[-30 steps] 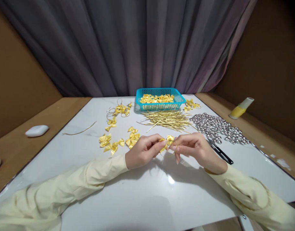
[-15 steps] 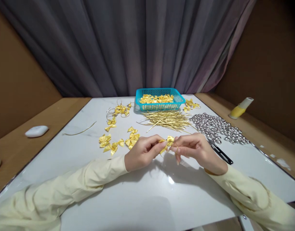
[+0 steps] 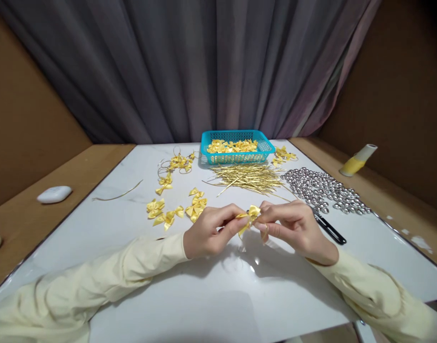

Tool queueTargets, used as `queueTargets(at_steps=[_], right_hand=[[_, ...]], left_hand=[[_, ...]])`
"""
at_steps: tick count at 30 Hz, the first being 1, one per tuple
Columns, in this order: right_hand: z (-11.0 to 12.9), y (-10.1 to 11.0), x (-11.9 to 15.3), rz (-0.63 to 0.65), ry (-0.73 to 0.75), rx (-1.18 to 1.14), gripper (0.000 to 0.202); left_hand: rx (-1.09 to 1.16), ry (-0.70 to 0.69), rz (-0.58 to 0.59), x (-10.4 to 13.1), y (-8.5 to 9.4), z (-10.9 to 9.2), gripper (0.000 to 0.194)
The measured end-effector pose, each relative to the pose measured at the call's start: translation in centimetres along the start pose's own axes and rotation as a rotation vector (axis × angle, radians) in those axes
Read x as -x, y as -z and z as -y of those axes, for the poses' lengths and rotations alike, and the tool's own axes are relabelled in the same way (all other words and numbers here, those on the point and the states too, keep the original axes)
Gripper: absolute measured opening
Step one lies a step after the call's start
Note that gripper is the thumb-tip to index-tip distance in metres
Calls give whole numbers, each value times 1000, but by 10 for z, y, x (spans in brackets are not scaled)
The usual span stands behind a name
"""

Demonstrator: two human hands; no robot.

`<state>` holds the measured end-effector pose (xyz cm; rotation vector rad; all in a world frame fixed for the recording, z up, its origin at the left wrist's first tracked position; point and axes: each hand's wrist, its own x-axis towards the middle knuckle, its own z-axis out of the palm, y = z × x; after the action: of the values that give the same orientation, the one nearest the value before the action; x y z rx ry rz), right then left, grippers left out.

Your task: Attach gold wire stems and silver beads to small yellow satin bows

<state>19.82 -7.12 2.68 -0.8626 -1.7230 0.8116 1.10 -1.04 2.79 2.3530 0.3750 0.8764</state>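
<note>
Between thumb and index finger, my left hand (image 3: 215, 230) pinches a yellow satin ribbon bow (image 3: 253, 214) above the front of the white table. My right hand (image 3: 293, 229) is closed too, its fingertips pinching a thin gold tie (image 3: 264, 231) that loops at the bow's right side. A dark bit shows at the bow's middle, partly covered by fingers. Several loose yellow bows (image 3: 168, 217) lie to the left of my left hand. Beyond the hands is a pile of gold twist ties (image 3: 247, 179).
A turquoise basket (image 3: 237, 159) of yellow bows stands at the back. Silver beads (image 3: 318, 188) and a black-handled tool (image 3: 331, 228) lie on the right, near a yellow bottle (image 3: 357, 161). Bows with looped ties (image 3: 180, 163) lie back left; a white oval object (image 3: 54, 195) sits far left.
The bow has turned slightly between my fingers, and the gold loop has shifted a little right and down. Both hands keep their pinch in nearly the same place.
</note>
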Motion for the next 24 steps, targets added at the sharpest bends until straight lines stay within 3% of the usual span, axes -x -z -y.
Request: queueTargets(at_steps=[9,18,24], right_hand=[[1,-2,0,-2,109,49,15],[2,-3,1,-13,161,107,17],[-1,-5,1,-10,164,127,19]], left_hand=[[-95,-209,-57,3,-2,2,9],[-144,-259,-41,2,-1,2,11],[-101,-205,-5,4,-2,3,11]])
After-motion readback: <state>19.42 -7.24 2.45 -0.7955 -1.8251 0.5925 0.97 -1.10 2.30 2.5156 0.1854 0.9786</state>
